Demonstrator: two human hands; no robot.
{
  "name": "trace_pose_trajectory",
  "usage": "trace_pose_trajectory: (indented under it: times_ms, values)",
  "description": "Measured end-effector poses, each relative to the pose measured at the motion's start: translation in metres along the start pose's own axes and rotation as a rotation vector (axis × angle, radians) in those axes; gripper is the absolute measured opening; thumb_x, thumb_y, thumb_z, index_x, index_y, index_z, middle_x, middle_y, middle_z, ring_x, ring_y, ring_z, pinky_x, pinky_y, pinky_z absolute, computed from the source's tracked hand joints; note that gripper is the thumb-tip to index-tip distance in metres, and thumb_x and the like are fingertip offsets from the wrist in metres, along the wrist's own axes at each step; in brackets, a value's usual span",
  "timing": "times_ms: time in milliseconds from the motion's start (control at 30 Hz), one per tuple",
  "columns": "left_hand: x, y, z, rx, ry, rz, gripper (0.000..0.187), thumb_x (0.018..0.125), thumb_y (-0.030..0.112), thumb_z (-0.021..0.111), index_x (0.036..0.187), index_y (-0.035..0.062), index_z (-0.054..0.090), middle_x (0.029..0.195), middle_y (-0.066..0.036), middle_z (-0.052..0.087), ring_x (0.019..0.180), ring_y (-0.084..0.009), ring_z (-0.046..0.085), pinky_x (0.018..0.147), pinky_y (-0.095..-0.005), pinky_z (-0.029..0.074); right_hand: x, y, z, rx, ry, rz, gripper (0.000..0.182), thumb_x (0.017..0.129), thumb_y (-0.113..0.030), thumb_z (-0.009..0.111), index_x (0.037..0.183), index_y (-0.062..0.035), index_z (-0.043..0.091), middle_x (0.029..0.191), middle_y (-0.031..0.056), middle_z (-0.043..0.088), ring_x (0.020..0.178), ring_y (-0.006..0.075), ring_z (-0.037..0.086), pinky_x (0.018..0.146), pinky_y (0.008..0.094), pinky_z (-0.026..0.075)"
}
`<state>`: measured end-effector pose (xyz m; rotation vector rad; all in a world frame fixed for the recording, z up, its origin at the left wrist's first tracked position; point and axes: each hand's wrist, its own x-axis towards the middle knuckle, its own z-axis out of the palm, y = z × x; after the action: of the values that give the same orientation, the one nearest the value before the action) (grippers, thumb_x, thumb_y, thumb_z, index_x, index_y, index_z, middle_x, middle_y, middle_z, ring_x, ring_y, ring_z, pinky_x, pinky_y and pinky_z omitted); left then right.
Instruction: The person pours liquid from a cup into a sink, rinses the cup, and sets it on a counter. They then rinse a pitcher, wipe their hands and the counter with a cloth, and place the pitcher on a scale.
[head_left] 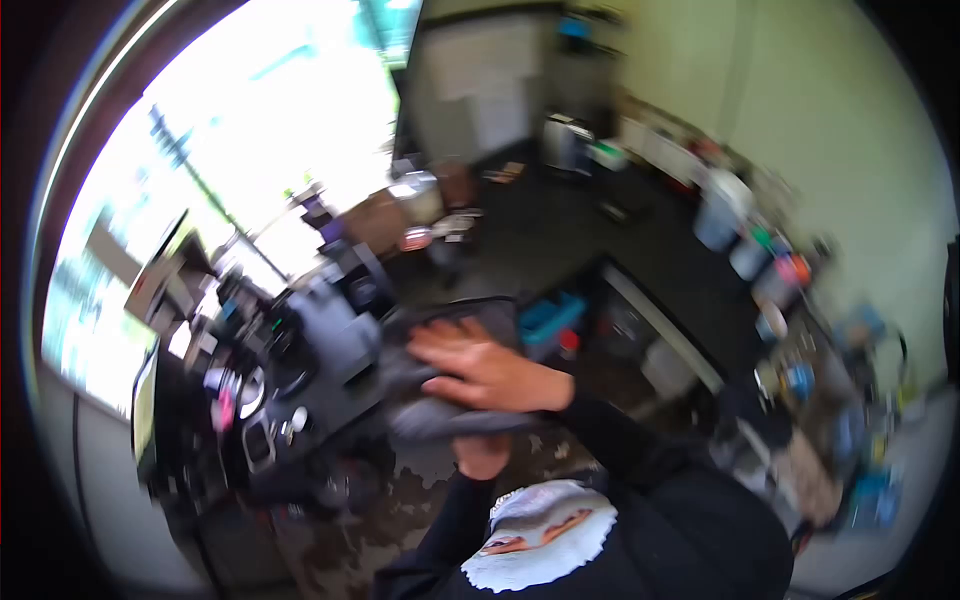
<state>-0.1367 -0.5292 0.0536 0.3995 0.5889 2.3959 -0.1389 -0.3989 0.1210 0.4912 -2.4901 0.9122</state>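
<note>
A large window [270, 110] is glowing white at upper left, a pale yellow-green wall [810, 90] is filling the upper right, and a black countertop [545, 225] is stretching between them. Mottled brown floor [420, 470] is showing below.

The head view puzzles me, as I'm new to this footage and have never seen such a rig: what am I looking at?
There is no machine here: a person in a black long-sleeved top works with two bare hands. The only picture comes from a camera worn on the head, facing forward and down. The right hand is spread over a blurred dark grey item; the left hand shows below it, partly hidden, so its grip is unclear. Beyond lies a black countertop with a brown cardboard-like box and a pale plastic container. Near the right hand is a turquoise object. Blur hides finer detail.
</note>
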Motion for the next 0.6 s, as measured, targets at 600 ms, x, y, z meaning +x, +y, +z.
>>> trace_pose_trajectory:
  times_ms: [600]
  values:
    - [-0.033,0.038,-0.065,0.573,0.257,0.038,0.052,0.107,0.042,0.042,0.146,0.008,0.042,0.149,-0.012,0.047,0.137,-0.0312,0.045,0.114,-0.0482,0.034,-0.047,-0.031,0.155,0.491,-0.029,0.188,0.086,0.099,-0.075,0.026,0.165,-0.0214,0.01,0.169,0.0225,-0.001,0.155,0.0393,0.014,0.121,0.0659,0.004]
